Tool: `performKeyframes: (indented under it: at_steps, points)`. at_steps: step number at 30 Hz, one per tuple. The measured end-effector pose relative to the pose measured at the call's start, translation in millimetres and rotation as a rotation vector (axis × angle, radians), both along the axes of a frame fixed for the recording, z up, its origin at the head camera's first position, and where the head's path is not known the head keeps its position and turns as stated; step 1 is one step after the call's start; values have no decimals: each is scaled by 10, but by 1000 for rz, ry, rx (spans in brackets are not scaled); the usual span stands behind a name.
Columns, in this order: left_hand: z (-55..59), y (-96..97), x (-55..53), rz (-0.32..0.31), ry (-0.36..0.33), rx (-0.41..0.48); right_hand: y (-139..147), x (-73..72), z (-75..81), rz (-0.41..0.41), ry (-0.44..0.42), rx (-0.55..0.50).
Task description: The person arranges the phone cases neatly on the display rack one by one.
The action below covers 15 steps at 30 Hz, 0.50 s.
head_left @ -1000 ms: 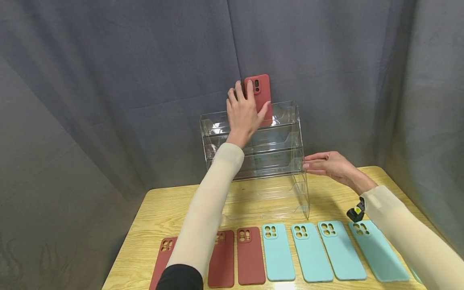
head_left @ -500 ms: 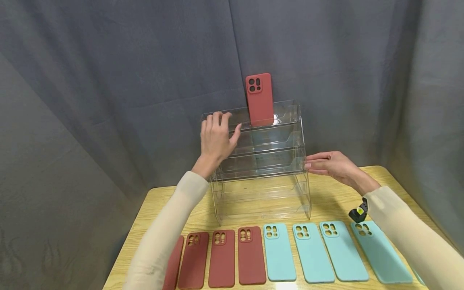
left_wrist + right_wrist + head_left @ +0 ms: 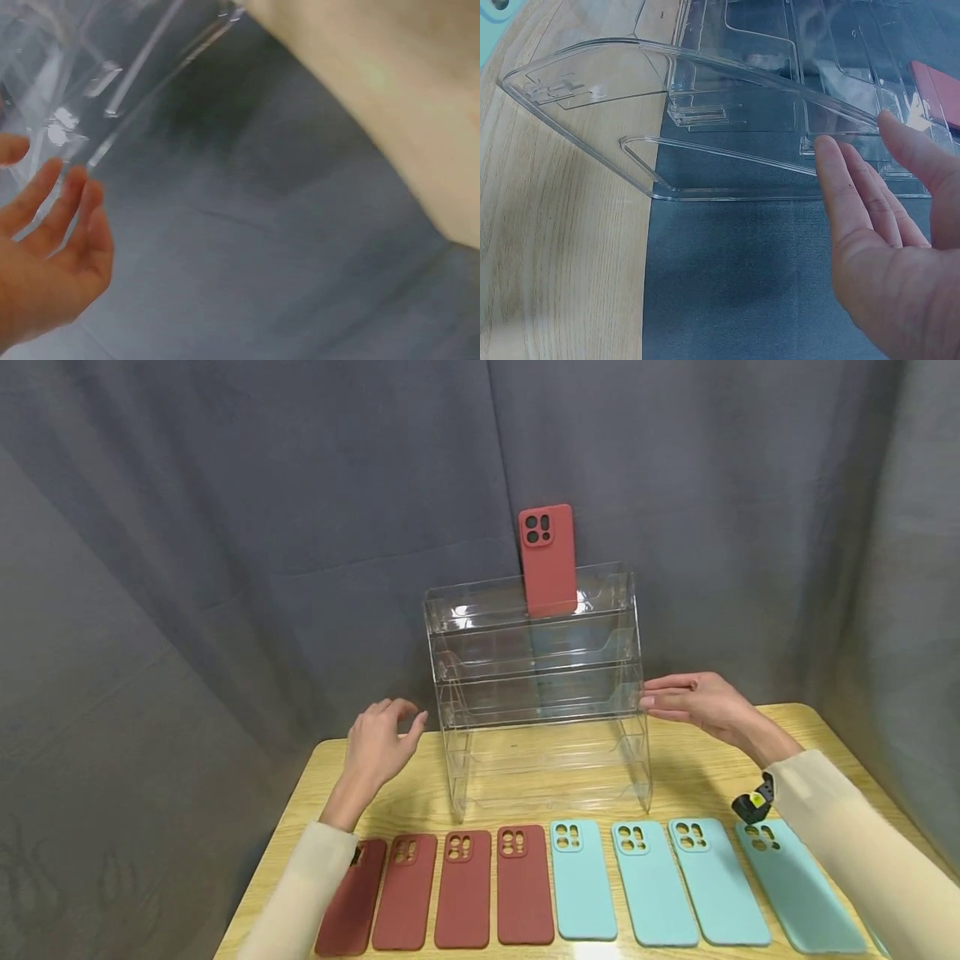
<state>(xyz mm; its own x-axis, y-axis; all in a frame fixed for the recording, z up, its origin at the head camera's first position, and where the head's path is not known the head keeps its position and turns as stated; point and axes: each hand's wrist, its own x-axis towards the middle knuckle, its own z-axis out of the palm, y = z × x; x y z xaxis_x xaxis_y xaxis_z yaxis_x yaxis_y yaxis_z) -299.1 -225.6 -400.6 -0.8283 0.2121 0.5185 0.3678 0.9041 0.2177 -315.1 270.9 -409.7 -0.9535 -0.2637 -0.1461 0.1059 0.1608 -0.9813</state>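
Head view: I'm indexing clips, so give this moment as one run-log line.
left hand: empty, beside rack; right hand: at rack's right side; red case: standing in top tier; other red cases, teal cases: on table

Red case (image 3: 551, 572) let go; left hand (image 3: 377, 742) now lower, beside the rack (image 3: 525, 696).

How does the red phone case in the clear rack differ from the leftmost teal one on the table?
Colour: the red case is red, the teal case a pale blue-green.
Pose: the red case stands on end in the top tier of the rack, while the teal case lies flat on the table.
Openings: the red case's look dark, whereas wood shows through the teal case's.
Shared: a cluster of camera openings at the upper left.
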Motion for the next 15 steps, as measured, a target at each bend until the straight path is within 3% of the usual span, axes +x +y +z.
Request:
performKeyframes:
  at_steps: [7, 15]
  points:
    - [-442, -497, 362, 17, -318, 43, -8, 30, -5, -7, -2, -34]
    - [-823, -906, 734, 45, -461, 88, -15, 52, -12, -22, -1, 4]
